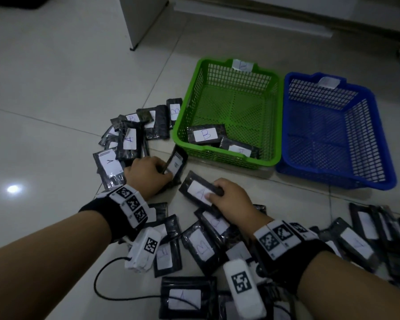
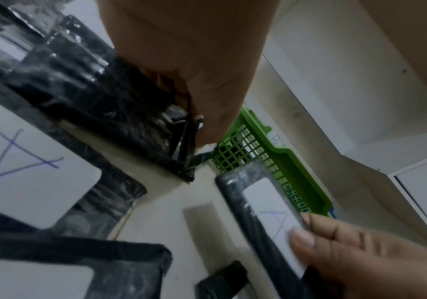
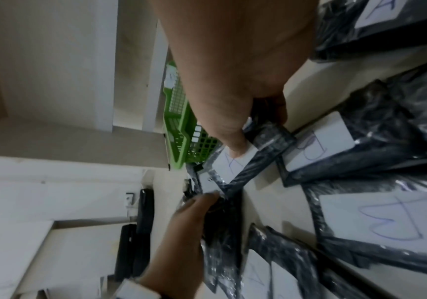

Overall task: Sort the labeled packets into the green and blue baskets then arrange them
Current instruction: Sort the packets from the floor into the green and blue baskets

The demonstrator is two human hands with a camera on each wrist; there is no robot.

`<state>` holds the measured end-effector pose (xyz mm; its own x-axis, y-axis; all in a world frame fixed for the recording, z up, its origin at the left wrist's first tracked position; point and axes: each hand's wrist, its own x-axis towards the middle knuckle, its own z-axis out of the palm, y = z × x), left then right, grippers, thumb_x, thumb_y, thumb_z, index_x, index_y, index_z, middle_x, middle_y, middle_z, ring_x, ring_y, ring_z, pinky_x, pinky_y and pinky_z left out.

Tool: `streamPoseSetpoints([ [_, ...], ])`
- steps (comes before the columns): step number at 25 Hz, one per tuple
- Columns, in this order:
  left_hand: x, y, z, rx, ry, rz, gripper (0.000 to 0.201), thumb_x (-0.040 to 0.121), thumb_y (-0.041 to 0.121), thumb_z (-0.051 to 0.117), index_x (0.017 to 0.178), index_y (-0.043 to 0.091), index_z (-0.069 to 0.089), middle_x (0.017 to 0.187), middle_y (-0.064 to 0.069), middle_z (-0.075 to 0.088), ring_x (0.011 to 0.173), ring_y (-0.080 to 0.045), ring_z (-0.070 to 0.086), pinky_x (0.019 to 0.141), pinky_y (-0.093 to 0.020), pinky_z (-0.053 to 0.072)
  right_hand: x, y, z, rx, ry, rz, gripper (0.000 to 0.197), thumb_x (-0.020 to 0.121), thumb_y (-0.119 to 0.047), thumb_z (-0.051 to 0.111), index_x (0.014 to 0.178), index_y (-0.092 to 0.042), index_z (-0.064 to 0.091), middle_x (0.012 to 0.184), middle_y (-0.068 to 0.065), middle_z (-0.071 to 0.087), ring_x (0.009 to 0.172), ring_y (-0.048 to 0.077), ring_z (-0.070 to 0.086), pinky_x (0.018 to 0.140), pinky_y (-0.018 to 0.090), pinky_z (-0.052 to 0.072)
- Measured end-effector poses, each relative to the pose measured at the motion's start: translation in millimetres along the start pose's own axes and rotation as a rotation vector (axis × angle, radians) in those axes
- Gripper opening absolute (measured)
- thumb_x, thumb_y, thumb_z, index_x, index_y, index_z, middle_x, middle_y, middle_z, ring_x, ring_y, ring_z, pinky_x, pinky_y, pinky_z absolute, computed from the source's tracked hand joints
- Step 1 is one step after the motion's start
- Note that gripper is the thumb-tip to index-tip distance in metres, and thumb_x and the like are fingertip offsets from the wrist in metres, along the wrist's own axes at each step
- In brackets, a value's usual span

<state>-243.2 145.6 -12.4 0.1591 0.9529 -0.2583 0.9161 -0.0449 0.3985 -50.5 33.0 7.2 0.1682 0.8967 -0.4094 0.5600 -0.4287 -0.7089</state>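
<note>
Head view: left hand (image 1: 148,174) clamped on a B packet (image 1: 177,166) tipped up on edge just near of the green basket (image 1: 185,116), long axis pointing far toward that basket's near rim; right hand (image 1: 231,199) pinching an A packet (image 1: 200,192) by its near right end, thumb on the white label, long axis running far-left to near-right. Green basket tagged B on its far rim, two B packets (image 1: 206,135) already lying in its near left corner; blue basket (image 1: 379,125) just right of it, holding nothing, tag on its far rim unreadable. Likely match by elimination: A to blue, so the right hand, the nearer one, with a reach far and right; the left hand's B only a short lift over the green rim. Loose packets (image 1: 129,139) marked A and B scattered on the floor (image 1: 44,112) left and near. Left wrist view: fingers closed on the thin edge of the B packet, green basket right behind, a large A label at left. Right wrist view: thumb pressed on the A label, B-marked packets on the floor at right, green basket beyond.
</note>
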Motion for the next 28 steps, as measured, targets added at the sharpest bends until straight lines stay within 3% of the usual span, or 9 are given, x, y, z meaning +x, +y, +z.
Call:
streamPoseSetpoints([
  [3,-13.0,5.1,-11.5,-0.139,0.014,0.069,0.015,0.077,0.036,0.065,0.083,0.024,0.058,0.087,0.002,0.062,0.086,-0.021,0.058,0.076,-0.033,0.045,3.7,-2.3,-20.8,0.204,0.112,-0.01,0.007,0.085,-0.026,0.066,0.087,-0.025,0.059,0.084,-0.001,0.067,0.079,0.018,0.064,0.067,0.028,0.051],
  [6,-22.4,13.3,-40.0,-0.2,-0.194,0.137,0.008,0.081,0.024,0.063,0.078,0.024,0.055,0.074,0.001,0.063,0.066,-0.015,0.057,0.059,-0.026,0.041,4.1,-1.7,-46.0,0.325,0.245,-0.061,0.007,0.085,-0.026,0.065,0.084,-0.028,0.058,0.087,0.004,0.068,0.081,0.031,0.066,0.072,0.042,0.052],
  [8,-24.3,28.0,-54.6,-0.216,-0.272,0.226,0.008,0.083,0.017,0.062,0.08,0.023,0.058,0.076,-0.002,0.066,0.061,-0.012,0.056,0.058,-0.023,0.043,6.0,6.1,-68.8,0.342,0.334,-0.062,0.005,0.087,-0.028,0.062,0.086,-0.03,0.058,0.086,0.003,0.068,0.079,0.031,0.066,0.07,0.044,0.052],
  [11,-16.2,64.9,-57.4,-0.42,-0.238,0.327,0.01,0.087,0.013,0.061,0.091,0.022,0.063,0.084,0.0,0.068,0.071,-0.013,0.062,0.069,-0.024,0.049,12.0,24.7,-106.4,0.388,0.481,-0.05,0.009,0.088,-0.027,0.056,0.091,-0.035,0.059,0.091,0.004,0.067,0.084,0.03,0.065,0.077,0.05,0.054],
  [15,10.3,127.9,-30.6,-0.577,-0.09,0.423,0.027,0.092,0.016,0.055,0.119,0.017,0.059,0.106,-0.004,0.068,0.091,-0.02,0.065,0.085,-0.036,0.054,13.4,51.3,-157.1,0.277,0.673,-0.012,0.027,0.091,-0.007,0.051,0.114,-0.017,0.06,0.102,0.004,0.064,0.093,0.024,0.061,0.085,0.044,0.052],
  [18,24.1,167.3,-9.5,-0.392,-0.028,0.504,0.035,0.094,0.011,0.048,0.127,0.023,0.048,0.102,-0.004,0.064,0.084,-0.02,0.062,0.071,-0.03,0.051,15.9,73.1,-179.9,0.144,0.748,0.042,0.022,0.089,-0.006,0.052,0.108,-0.016,0.058,0.109,0.008,0.063,0.098,0.024,0.059,0.084,0.035,0.048],
  [22,43.8,180.7,15.8,-0.135,-0.113,0.509,0.029,0.095,0.006,0.04,0.12,0.02,0.047,0.092,-0.012,0.061,0.065,-0.027,0.055,0.052,-0.029,0.041,24.4,92.4,-192.7,-0.048,0.798,0.086,0.022,0.091,-0.006,0.049,0.106,-0.019,0.057,0.113,0.013,0.054,0.093,0.027,0.055,0.08,0.032,0.043],
  [25,52.4,175.8,27.6,-0.018,-0.145,0.512,0.029,0.093,0.009,0.046,0.117,0.02,0.058,0.102,-0.013,0.046,0.079,-0.031,0.054,0.069,-0.031,0.045,33.7,102.5,-191.0,-0.196,0.714,0.156,0.031,0.09,-0.001,0.048,0.108,-0.021,0.062,0.121,0.016,0.043,0.091,0.031,0.055,0.091,0.034,0.046],
  [28,54.5,171.2,35.4,0.001,-0.126,0.533,0.031,0.088,0.003,0.052,0.114,0.012,0.066,0.115,-0.018,0.046,0.102,-0.032,0.052,0.092,-0.035,0.045,39.8,109.9,-188.2,-0.233,0.53,0.266,0.041,0.089,0.0,0.044,0.115,-0.024,0.064,0.134,0.017,0.037,0.106,0.039,0.055,0.103,0.041,0.043],
])
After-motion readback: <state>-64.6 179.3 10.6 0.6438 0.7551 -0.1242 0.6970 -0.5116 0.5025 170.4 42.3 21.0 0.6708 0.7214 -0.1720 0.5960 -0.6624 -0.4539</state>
